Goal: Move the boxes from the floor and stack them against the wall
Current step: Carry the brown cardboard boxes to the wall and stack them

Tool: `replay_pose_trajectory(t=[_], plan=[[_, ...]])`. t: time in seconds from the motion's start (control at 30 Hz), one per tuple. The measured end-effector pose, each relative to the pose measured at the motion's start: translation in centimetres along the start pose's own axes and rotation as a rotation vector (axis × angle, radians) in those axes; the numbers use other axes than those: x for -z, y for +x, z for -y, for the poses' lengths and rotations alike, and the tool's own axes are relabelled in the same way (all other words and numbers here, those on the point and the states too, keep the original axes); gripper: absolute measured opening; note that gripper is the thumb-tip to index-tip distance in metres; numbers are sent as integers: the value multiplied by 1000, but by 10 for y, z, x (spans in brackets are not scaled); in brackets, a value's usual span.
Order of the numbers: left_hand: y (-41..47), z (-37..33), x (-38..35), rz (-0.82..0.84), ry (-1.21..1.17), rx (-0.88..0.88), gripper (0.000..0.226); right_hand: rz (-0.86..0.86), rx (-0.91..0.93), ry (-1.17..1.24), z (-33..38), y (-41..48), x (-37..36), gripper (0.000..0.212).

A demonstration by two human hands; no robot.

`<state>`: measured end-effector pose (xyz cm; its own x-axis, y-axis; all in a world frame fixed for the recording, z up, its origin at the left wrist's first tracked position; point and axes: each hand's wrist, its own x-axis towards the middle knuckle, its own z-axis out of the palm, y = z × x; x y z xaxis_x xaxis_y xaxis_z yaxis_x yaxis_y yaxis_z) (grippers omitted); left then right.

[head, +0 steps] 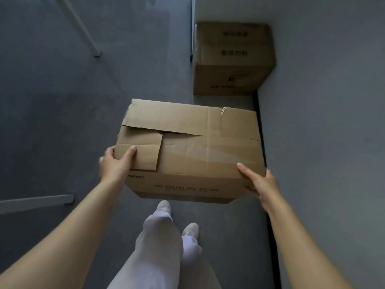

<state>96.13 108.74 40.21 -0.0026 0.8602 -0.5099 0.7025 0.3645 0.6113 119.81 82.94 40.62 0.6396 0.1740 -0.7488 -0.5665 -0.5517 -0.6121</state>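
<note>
Hands (116, 163) gripping creased rectangular cardboard box (191, 147)

Matt creased cardboard box (187, 147); matt grey carpet-like floor (62, 101); smooth wall (323, 101).

Both forearms were bare right up to the bottom edge of the view, no sleeves, no watch, no rings on the left hand (113, 163) or the right hand (261, 183). Fingernails were short and plain. Down below, loose white trousers (158, 247), softly creased at the knees, fell over a pair of white shoes (164, 206) with rounded toes.
</note>
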Motion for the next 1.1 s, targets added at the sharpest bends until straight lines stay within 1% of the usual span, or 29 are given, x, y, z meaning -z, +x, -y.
replay_pose_trajectory(t=[0.03, 0.1, 0.13, 0.17, 0.23, 0.27, 0.3, 0.33, 0.43, 0.53, 0.6, 0.63, 0.73, 0.77, 0.83, 0.93, 1.03, 1.1], plan=[[7, -21, -7, 9, -8, -3, 65, -11, 19, 1, 22, 9, 3, 113], [24, -62, -24, 33, -26, -6, 71, -9, 37, 6, 66, 31, 8, 96], [32, -83, -33, 37, -43, -6, 72, -9, 39, 9, 88, 44, 10, 91], [40, -103, -43, 37, -58, -17, 71, -16, 49, 6, 108, 58, 13, 94], [58, -148, -68, 47, -85, -44, 68, -51, 71, 16, 146, 86, 18, 112], [73, -176, -82, 47, -93, -58, 66, -59, 81, 30, 169, 104, 20, 117], [81, -192, -89, 48, -94, -65, 65, -71, 97, 36, 184, 115, 20, 117], [91, -214, -99, 47, -94, -74, 65, -81, 104, 50, 205, 126, 21, 111], [119, -274, -125, 43, -116, -131, 64, -70, 141, 94, 259, 161, 26, 83], [143, -338, -151, 25, -105, -200, 58, -85, 175, 131, 311, 193, 33, 67], [156, -375, -166, 28, -110, -230, 58, -95, 193, 139, 343, 212, 38, 61], [165, -394, -176, 29, -118, -247, 58, -99, 204, 142, 361, 226, 41, 62], [189, -442, -206, 35, -134, -265, 59, -94, 227, 153, 409, 263, 44, 77], [197, -457, -216, 36, -139, -259, 59, -83, 236, 173, 424, 276, 45, 78], [210, -482, -233, 33, -150, -254, 60, -48, 262, 225, 452, 296, 46, 72], [232, -515, -258, 25, -170, -229, 61, -13, 268, 217, 491, 331, 50, 72], [251, -546, -281, 23, -195, -219, 62, -12, 266, 197, 526, 368, 52, 65], [260, -563, -293, 25, -202, -209, 62, -3, 266, 202, 546, 386, 52, 67]])
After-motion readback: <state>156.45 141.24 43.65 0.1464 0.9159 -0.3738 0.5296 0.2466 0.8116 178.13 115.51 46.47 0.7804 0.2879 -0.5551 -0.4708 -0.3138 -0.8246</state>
